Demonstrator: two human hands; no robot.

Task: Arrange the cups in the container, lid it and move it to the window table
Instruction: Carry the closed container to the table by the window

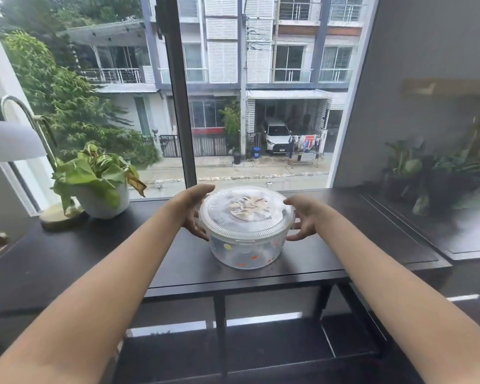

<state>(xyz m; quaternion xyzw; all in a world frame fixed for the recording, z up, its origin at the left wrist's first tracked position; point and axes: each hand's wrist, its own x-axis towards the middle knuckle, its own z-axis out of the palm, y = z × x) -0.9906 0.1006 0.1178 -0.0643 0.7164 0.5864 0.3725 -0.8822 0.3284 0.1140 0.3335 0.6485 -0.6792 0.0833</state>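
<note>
A round clear plastic container (245, 252) with coloured dots stands on the dark window table (316, 253), near its middle. Its clear lid (219, 214), with a paper label in the centre, is on. The cups inside show only as blurred shapes through the wall. My left hand (190, 212) cups the container's left side, thumb at the lid's rim and fingers under it. My right hand (304, 217) cups the right side the same way, with its fingertips at the wall and its palm a little off it.
A potted plant in a white pot (103, 198) and a desk lamp (14, 139) with a round base stand at the table's left. The window glass rises right behind the container. Dark leafy plants (438, 173) stand at the right on another surface.
</note>
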